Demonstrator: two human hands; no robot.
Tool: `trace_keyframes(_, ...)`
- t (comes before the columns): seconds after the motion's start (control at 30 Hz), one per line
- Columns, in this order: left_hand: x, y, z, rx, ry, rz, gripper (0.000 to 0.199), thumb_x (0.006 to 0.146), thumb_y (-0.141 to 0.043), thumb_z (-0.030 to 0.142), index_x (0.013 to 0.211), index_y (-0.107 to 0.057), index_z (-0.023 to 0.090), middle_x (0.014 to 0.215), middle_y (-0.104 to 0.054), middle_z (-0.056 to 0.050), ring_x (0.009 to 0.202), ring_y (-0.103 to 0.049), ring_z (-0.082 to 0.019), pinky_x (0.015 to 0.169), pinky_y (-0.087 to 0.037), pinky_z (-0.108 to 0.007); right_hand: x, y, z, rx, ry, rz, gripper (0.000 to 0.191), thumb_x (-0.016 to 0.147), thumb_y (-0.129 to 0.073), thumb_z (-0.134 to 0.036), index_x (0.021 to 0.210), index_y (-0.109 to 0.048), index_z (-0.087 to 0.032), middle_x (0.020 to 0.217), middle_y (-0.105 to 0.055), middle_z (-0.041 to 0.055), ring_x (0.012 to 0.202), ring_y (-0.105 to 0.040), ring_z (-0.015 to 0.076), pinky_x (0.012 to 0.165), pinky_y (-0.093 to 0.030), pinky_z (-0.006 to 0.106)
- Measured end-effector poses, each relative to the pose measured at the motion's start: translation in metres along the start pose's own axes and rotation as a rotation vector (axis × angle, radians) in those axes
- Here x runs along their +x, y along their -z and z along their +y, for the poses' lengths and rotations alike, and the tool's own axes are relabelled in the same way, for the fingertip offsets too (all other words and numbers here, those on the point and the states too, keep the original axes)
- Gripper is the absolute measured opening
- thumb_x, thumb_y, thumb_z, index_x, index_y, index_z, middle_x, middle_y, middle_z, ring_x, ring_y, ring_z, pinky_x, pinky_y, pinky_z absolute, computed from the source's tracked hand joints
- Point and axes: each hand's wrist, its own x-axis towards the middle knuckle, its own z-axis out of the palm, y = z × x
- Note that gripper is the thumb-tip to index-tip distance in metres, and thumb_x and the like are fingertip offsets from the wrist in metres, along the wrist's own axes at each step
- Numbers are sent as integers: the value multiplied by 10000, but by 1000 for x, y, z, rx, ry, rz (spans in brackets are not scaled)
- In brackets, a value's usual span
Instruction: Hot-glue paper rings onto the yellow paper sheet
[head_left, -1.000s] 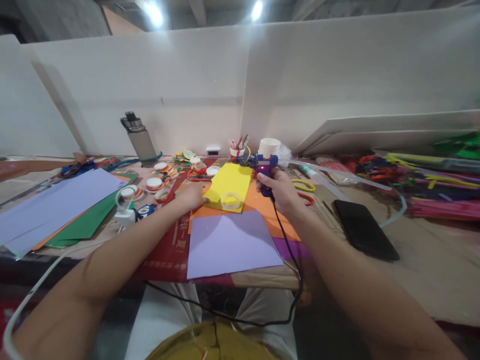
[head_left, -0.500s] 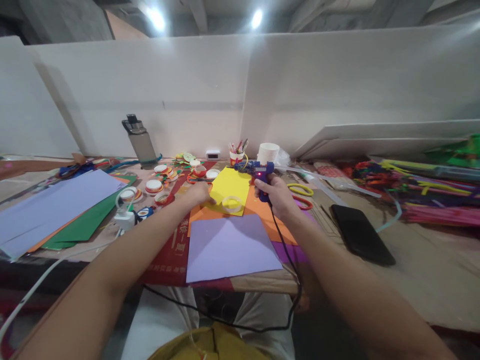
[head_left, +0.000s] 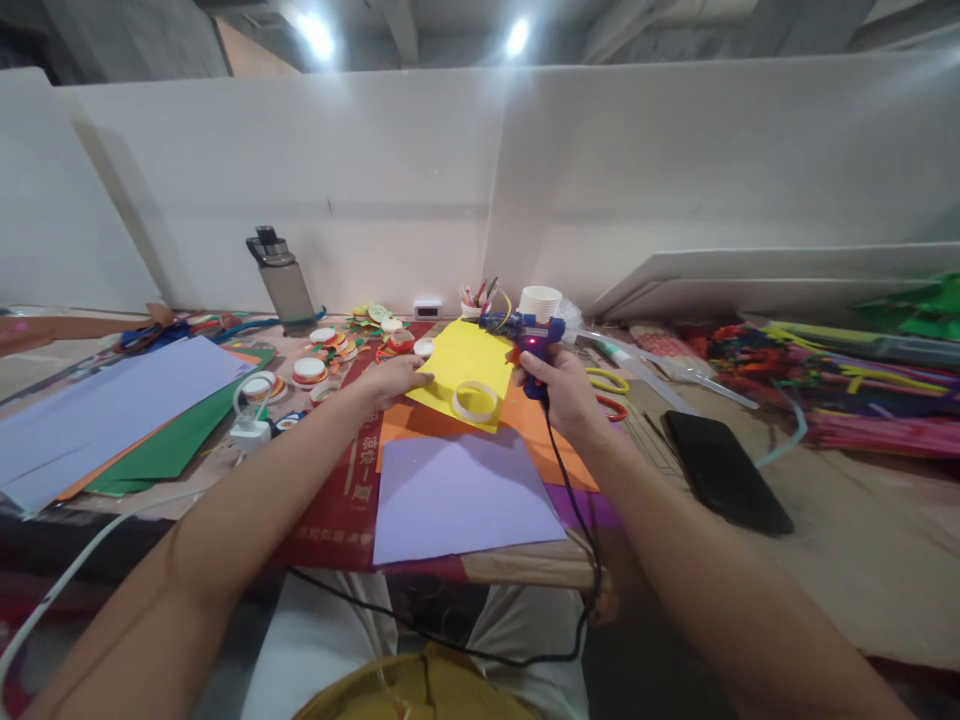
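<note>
The left hand [head_left: 391, 382] pinches the left edge of a yellow sheet [head_left: 465, 352], thumb and fingers closed on it. The sheet lies at the middle of the desk [head_left: 847, 560], over an orange sheet [head_left: 559, 445], and a white ring [head_left: 472, 413] rests on it close to its near edge. The right hand [head_left: 564, 385] is wrapped around the handle of a blue glue gun [head_left: 534, 352]; a red light glows on its side, and its front end points left, above the far right part of the yellow sheet. A black cord [head_left: 568, 475] drops from the handle past the edge of the desk.

Nearest the person lies 1 lavender sheet [head_left: 461, 500]. To the left are stacked lavender, orange and green sheets [head_left: 169, 445], a white plug [head_left: 251, 433] and several small rounds with white tops [head_left: 309, 372]. Behind these, 1 grey bottle [head_left: 285, 288] stands upright. At the back, a stack of white cups [head_left: 540, 299] stands just beyond the glue gun. On the right, a black phone [head_left: 726, 470] lies flat, and colourful bundles of craft stems [head_left: 885, 420] are piled farther out.
</note>
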Motion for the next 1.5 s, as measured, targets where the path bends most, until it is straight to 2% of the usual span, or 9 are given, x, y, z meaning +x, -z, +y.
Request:
trace_keyframes(0.13,-10,1,-3,-102,22,-93,291,682,-753,274,911,-593,194,805,-695,-3,667,-652,-128,582,-512,-224,1,4,-10,45,76,23,306,670,-759,-382,853,-578,-217,760,-648,-20,563,-529,87,523,-384,229)
trace_keyframes(0.27,-20,-3,-5,240,-79,-177,286,621,-789,381,770,-635,190,721,-669,16,648,-609,-131,573,-442,-212,3,11,-18,69,140,9,279,698,-762,-388,836,-579,-229,668,-611,-36,565,-542,98,564,-423,241)
trace_keyframes(0.53,-36,-17,-1,771,-227,43,522,847,-500,569,1127,-679,167,1145,-704,-104,999,-659,-240,807,-477,-273,5,11,-15,135,72,35,340,641,-796,-354,863,-564,-240,717,-607,-46,549,-526,88,548,-431,248)
trace_keyframes(0.73,-78,-19,-12,1017,-277,-170,1287,447,-805,685,1530,-271,241,1602,-266,-166,1459,-258,-390,1153,-275,-466,4,6,-6,61,53,28,303,672,-766,-359,839,-549,-230,658,-588,-48,543,-515,97,535,-401,251)
trace_keyframes(0.83,-88,-24,-16,1077,-250,-290,1447,397,-817,692,1568,-73,279,1646,-57,-156,1504,-47,-403,1170,-179,-563,2,3,-4,45,39,0,286,675,-763,-350,838,-570,-217,640,-588,-43,546,-517,100,545,-395,253)
trace_keyframes(0.97,-76,-22,-15,1103,-215,-233,1370,482,-821,622,1567,-57,282,1645,-85,-153,1498,-107,-400,1167,-175,-569,0,1,-4,3,20,-9,281,681,-753,-371,826,-569,-215,612,-585,-42,539,-516,101,528,-365,246)
trace_keyframes(1.17,-47,-4,-6,1142,-261,-75,1038,589,-815,444,1492,-344,240,1533,-416,-130,1411,-356,-353,1120,-327,-459,1,2,-2,-43,5,15,289,673,-748,-384,811,-555,-219,600,-586,-43,537,-513,104,518,-354,244)
trace_keyframes(1.37,-24,8,23,1020,-249,43,379,832,-584,287,1193,-667,205,1258,-677,-83,1164,-613,-245,974,-450,-319,3,3,0,-41,23,47,275,681,-742,-376,810,-555,-220,593,-577,-47,526,-494,98,508,-343,239)
trace_keyframes(1.5,0,4,44,824,-374,187,271,863,-549,305,993,-745,171,989,-755,-73,932,-677,-206,829,-485,-279,3,6,-1,4,52,84,276,691,-742,-374,821,-552,-221,578,-590,-44,534,-506,105,527,-362,243)
